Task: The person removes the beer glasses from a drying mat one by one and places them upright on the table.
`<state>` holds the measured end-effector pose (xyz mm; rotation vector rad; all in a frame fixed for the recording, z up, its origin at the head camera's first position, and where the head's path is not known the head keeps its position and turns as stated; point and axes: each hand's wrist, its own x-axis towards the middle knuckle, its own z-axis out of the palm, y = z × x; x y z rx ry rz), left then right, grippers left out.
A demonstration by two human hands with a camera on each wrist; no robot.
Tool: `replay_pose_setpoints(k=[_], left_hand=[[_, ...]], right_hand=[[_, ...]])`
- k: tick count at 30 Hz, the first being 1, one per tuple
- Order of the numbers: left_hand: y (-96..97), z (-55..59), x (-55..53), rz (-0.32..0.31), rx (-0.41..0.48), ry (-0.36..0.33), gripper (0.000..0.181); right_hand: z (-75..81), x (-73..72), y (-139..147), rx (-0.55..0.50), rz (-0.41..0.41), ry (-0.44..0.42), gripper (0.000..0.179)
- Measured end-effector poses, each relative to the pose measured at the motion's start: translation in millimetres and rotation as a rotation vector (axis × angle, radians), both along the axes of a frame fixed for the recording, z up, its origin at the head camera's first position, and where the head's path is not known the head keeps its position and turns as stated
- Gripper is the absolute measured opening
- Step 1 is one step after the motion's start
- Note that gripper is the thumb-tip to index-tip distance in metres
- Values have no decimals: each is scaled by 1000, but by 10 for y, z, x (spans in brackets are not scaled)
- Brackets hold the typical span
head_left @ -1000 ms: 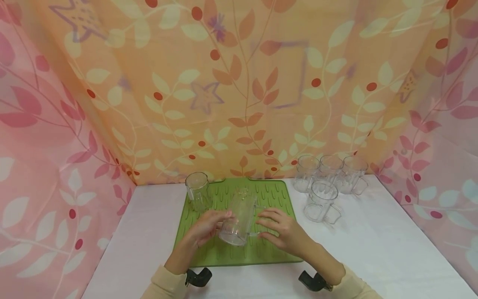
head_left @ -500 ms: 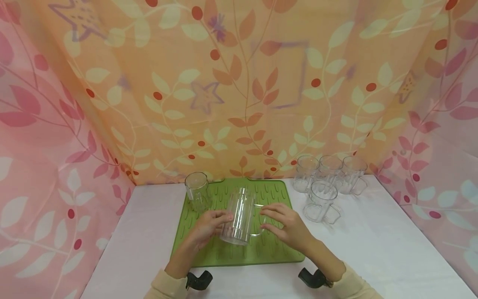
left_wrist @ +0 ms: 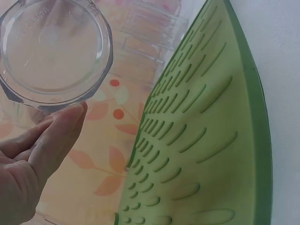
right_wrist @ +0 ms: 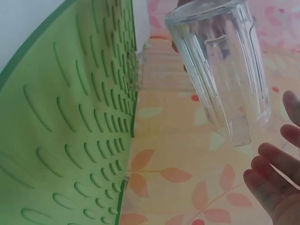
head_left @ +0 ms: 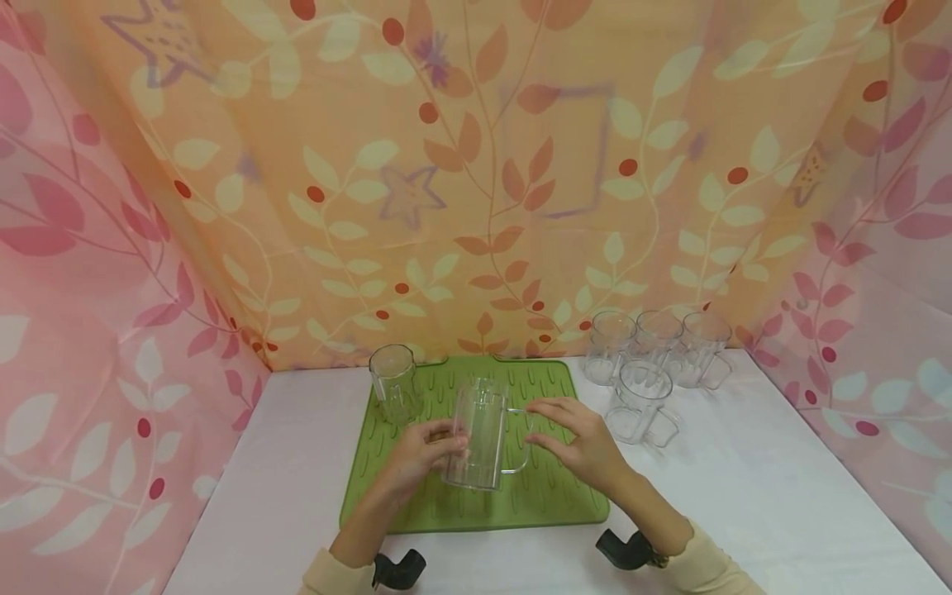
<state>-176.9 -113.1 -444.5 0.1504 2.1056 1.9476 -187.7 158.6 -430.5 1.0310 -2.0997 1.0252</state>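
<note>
**Clear mug (head_left: 476, 450) in a one-hand pinch**

Your L hand (head_left: 416, 454) alone pinches it, tilted above the green mat's (head_left: 543, 504) middle; prob. slick walls could let it slip. R fingers (head_left: 565, 420) spread near the handle (head_left: 530, 442) (no hold). Standing mug (head_left: 396, 387), mat's back-L corner, obstructs; four mugs (head_left: 638, 401) crowd desk's (head_left: 714, 471) back-R.

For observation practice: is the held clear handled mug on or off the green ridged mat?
Off: the left hand holds the mug, underside clear of the mat.
</note>
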Motion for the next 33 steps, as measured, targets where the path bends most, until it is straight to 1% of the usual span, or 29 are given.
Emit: replay_pose_setpoints(k=[5, 10, 14, 18, 23, 25, 29, 33], left_hand=[[13, -14, 18, 4, 24, 22, 55], [23, -16, 29, -4, 36, 49, 57], [33, -6, 42, 8, 28, 56, 59], [35, -6, 60, 1, 31, 60, 61], [46, -18, 89, 6, -1, 93, 60], [51, -21, 98, 7, -1, 104, 61], [56, -33, 107, 5, 28, 117, 68], [58, -53, 111, -2, 50, 136, 74]], right_hand=[[18, 0, 21, -15, -29, -78, 44], [20, -11, 39, -42, -35, -146, 42], [39, 4, 45, -73, -35, -266, 40], [54, 8, 64, -114, -17, -393, 38], [37, -17, 92, -171, 22, -525, 39], [26, -28, 104, -197, 45, -578, 40], [0, -53, 118, -244, 90, -667, 41], [-20, -64, 125, -267, 118, -716, 42]])
